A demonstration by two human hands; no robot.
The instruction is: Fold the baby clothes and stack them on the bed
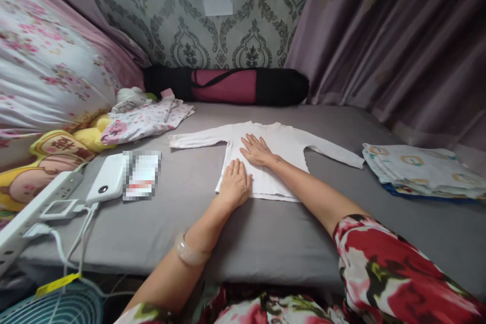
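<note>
A small white long-sleeved shirt [281,174] lies spread on the grey bed sheet, its sleeves stretched out to both sides and its collar toward the wall. My left hand [236,182] rests flat on the shirt's lower left corner, near the hem, fingers extended. Higher up on the chest, my right hand [256,151] presses flat with its fingers spread. Neither hand grips the cloth. The hands cover part of the shirt's left side.
Folded patterned cloths [425,167] are stacked at the right. On the left lie a crumpled printed garment [152,119], a yellow plush toy [56,154], a white power bank [106,177] and a power strip [41,212]. A black and maroon bag [224,86] lies along the wall.
</note>
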